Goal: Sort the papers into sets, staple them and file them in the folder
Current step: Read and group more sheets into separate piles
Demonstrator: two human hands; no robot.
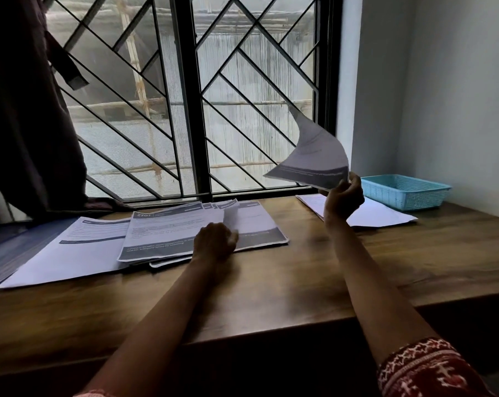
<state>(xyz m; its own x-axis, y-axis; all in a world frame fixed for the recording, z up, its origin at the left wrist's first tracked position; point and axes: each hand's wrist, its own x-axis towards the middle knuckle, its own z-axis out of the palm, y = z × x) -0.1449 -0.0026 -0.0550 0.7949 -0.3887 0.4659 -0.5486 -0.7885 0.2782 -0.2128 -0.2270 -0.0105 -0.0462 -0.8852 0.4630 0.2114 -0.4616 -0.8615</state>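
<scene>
Desk (271,296) by barred window (185,96); papers fanned across left and centre, stack (168,239) rested on by left hand (214,242), fingers loosely curled, grip not clear. Second pile (385,216) laid near blue basket (404,191). Single sheet (314,159) held aloft, pinched at lower corner by right hand (343,199). Sheet judged light, floppy, easily creased; best taken by edge or corner
</scene>
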